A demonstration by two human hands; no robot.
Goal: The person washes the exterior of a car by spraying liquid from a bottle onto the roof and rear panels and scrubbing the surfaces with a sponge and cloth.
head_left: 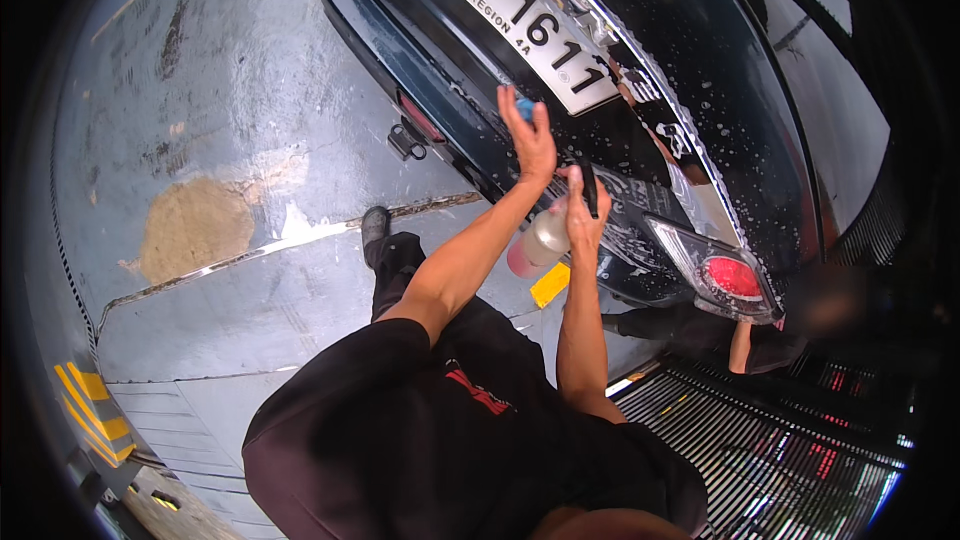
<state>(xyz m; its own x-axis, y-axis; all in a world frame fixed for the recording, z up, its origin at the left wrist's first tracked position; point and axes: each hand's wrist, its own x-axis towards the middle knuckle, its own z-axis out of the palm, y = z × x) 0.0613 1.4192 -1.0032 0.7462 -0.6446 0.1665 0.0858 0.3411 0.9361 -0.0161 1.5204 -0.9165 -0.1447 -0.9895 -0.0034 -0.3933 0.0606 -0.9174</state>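
In my right hand [587, 211] is a translucent spray bottle [541, 238] with a black trigger head and pinkish liquid, tilted over the rear bumper. My left hand [534, 146] holds a small blue piece [525, 108], perhaps clay or a pad, at the back of a dark car [480, 120]. The hand partly covers it, so its full shape is hidden. Foamy droplets and streaks wet the tailgate [720, 112] and the bumper near my right hand. Right beside the left fingers is a white licence plate [551, 52] bearing writing, below a chrome trim strip [637, 52].
A red tail light [731, 277] juts at the right, with another person's arm [740, 349] near it. A tow eye [406, 141] protrudes under the bumper. Slatted metal panelling [720, 435] stands behind on the right. The grey painted floor [225, 90] has a worn tan patch [196, 231].
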